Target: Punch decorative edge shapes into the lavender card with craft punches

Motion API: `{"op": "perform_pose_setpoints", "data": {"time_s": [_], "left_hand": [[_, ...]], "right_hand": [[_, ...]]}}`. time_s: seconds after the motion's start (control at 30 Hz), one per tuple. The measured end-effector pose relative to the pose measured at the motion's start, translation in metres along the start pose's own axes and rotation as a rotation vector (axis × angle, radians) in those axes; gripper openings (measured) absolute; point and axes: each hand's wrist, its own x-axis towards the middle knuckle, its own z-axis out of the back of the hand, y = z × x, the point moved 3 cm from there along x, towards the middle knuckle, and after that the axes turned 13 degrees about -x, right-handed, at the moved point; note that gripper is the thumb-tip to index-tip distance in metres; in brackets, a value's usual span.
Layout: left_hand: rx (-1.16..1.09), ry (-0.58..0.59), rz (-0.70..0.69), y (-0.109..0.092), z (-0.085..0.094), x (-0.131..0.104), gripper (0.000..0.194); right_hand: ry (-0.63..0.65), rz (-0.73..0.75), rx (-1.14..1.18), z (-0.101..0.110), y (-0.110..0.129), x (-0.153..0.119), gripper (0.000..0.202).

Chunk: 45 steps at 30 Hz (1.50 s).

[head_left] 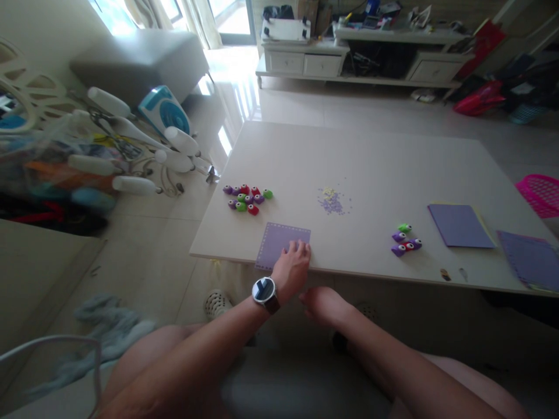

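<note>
A square purple paper sheet (273, 244) with small holes along its edges lies at the table's near edge. My left hand (293, 262), with a watch on the wrist, rests on its right part, fingers spread and laid down on the paper. Just off the table edge, to the right and lower, is my right hand (324, 304). Its fingers are curled closed, and anything inside them is hidden. Beyond the sheet lies a scatter of tiny purple and yellow paper bits (332, 205).
Small eyed toys (248, 199) in purple, red and green cluster at left; more toys (406, 240) sit at right. Farther right are a purple paper stack (462, 226) and a hole-edged stack (530, 259). A pink basket (539, 195) stands beyond the table (384, 169).
</note>
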Motion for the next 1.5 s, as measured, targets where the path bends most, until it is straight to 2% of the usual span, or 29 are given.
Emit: {"op": "perform_pose_setpoints", "data": {"time_s": [0.87,1.07,1.5], "left_hand": [[0.021,-0.021,-0.008,-0.001,0.0,-0.001,0.059],[0.017,-0.04,-0.013,-0.001,0.0,0.0,0.059],[0.022,-0.048,-0.013,0.0,-0.002,0.0,0.059]], "right_hand": [[0.023,-0.002,-0.016,0.007,0.002,-0.002,0.033],[0.044,-0.014,-0.048,0.013,0.005,-0.006,0.027],[0.026,-0.004,-0.085,0.009,0.006,-0.003,0.029]]}}
